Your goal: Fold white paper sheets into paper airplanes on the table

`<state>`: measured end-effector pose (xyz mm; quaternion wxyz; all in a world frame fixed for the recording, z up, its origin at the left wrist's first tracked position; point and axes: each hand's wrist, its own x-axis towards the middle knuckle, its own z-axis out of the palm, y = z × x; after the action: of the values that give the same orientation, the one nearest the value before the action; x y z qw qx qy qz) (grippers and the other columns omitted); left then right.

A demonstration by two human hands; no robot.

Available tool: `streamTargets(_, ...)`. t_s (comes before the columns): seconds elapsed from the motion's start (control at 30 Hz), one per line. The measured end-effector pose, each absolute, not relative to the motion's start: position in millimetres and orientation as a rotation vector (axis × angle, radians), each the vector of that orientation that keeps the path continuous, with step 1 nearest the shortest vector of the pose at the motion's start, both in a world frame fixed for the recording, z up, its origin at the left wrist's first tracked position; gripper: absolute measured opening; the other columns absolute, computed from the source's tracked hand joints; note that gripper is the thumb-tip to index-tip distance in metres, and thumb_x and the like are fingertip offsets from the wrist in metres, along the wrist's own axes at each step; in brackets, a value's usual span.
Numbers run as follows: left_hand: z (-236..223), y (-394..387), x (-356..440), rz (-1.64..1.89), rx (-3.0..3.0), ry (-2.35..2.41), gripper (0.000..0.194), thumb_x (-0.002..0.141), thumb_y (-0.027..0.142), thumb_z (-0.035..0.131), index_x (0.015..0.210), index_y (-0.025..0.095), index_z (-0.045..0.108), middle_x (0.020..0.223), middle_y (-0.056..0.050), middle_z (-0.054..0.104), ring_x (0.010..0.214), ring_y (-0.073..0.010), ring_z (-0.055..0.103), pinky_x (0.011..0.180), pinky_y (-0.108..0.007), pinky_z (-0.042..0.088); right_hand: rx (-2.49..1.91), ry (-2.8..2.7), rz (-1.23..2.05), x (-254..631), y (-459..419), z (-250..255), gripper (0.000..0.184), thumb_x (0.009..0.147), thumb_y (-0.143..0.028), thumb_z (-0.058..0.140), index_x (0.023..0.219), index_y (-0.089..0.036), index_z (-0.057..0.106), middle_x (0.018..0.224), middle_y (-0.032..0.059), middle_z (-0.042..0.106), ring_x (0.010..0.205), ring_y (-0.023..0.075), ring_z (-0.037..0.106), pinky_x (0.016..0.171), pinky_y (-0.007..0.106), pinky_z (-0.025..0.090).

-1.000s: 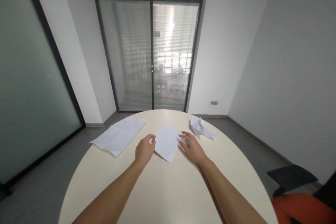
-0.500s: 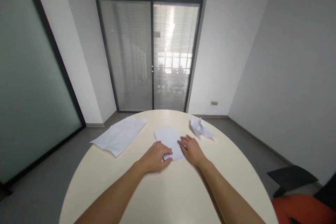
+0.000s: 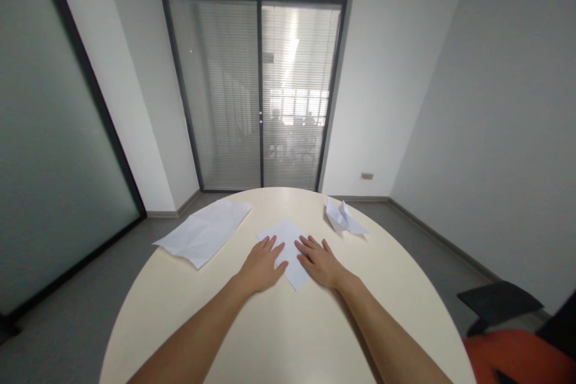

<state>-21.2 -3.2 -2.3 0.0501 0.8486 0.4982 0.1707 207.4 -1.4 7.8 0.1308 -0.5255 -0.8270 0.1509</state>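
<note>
A folded white sheet of paper (image 3: 290,255) lies flat on the table, turned so that one corner points toward me. My left hand (image 3: 264,263) rests on its left side with the fingers spread. On the right side, my right hand (image 3: 320,261) lies with outstretched fingers over the paper's edge. Both hands press down flat and grip nothing. Parts of the paper's left and right edges are hidden under my fingers.
A larger creased white sheet (image 3: 207,231) lies at the table's left edge. A folded paper shape (image 3: 344,218) stands at the back right of the round cream table (image 3: 288,336). An orange chair (image 3: 517,357) with a black armrest is at the lower right.
The folded paper has turned, and a corner now points at me. My left hand moved from gripping its left edge to lying flat on it; my right hand has spread onto the paper.
</note>
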Motion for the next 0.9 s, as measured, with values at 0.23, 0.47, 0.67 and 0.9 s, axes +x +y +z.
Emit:
streamTargets(0.23,3.8,-7.6,-23.3,0.604,2.633,1.693,0.052,0.092,0.049,0.051,0.135,0.022,0.059,0.139,-0.015,0.056,0.127,-0.0329,0.049,0.108,-0.047,0.035,-1.689,-2.212,0.119,214.2,3.8,11.0,0.047,0.099,-0.032,0.039,0.141,-0.015,0.054,0.155,0.0143,0.040,0.150,0.0350,0.017,0.119,0.061,0.010)
streamTargets(0.47,-4.9,2.0,-28.9,0.569,2.488,1.765,0.058,0.091,0.052,0.050,0.140,0.022,0.055,0.151,-0.016,0.045,0.141,-0.0372,0.035,0.115,-0.052,0.026,-1.283,-2.482,0.448,207.4,-2.4,11.3,0.060,0.100,-0.057,0.033,0.149,-0.024,0.044,0.158,0.0097,0.035,0.148,0.0303,0.026,0.120,0.054,0.019)
streamTargets(0.67,-11.4,8.6,-33.7,0.538,2.387,1.868,0.061,0.093,0.054,0.044,0.145,0.023,0.048,0.157,-0.015,0.036,0.145,-0.0394,0.028,0.116,-0.057,0.021,-1.457,-2.422,0.424,211.8,0.8,6.7,0.063,0.099,-0.056,0.036,0.152,-0.022,0.038,0.160,0.0126,0.029,0.150,0.0328,0.019,0.119,0.056,0.016)
streamTargets(0.9,-9.8,11.1,-32.0,0.543,2.439,1.811,0.052,0.096,0.042,0.042,0.141,0.018,0.052,0.154,-0.015,0.041,0.145,-0.0324,0.033,0.118,-0.052,0.020,-1.468,-2.423,0.422,213.3,2.4,6.3,0.063,0.099,-0.055,0.036,0.152,-0.022,0.038,0.160,0.0128,0.028,0.150,0.0320,0.019,0.119,0.055,0.015)
